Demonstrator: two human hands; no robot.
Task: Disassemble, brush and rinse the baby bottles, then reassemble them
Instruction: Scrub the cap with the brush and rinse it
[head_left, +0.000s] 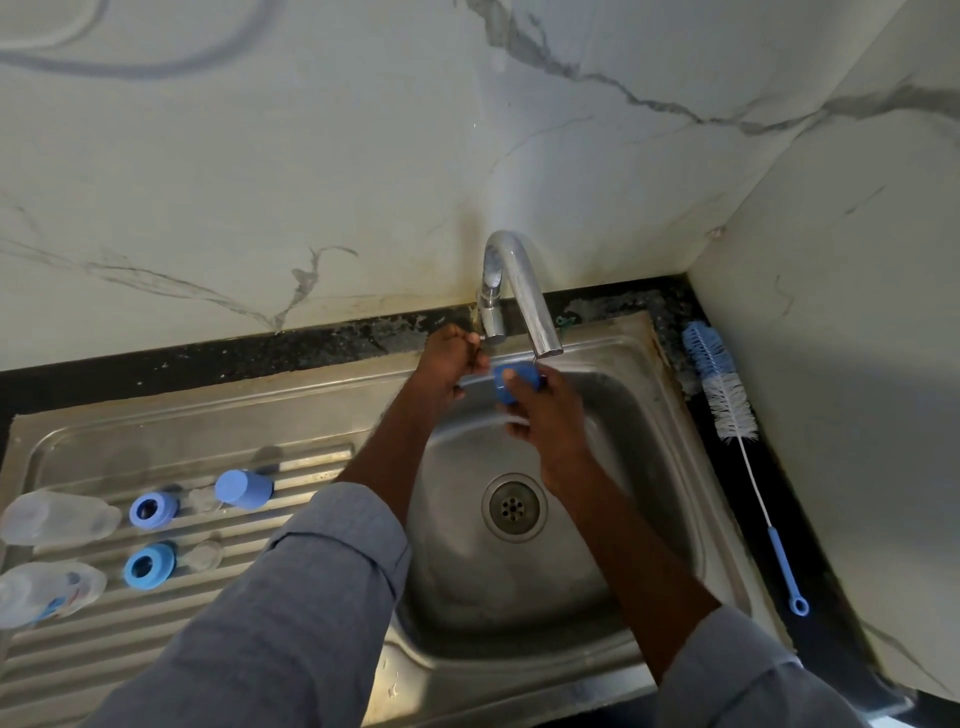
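A marble-patterned wall (260, 182) rises behind a black countertop strip (208, 358), meeting another wall (857, 312) at the corner

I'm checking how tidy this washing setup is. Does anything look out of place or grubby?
Mostly orderly: the bottle parts lie on the draining board. Two oddities: the bottle brush lies on the dark counter right of the sink, not in it, and brownish staining marks the wall around the tap.

Left hand (453, 358) hides the tap handle (bottles (49, 592) cropped left).
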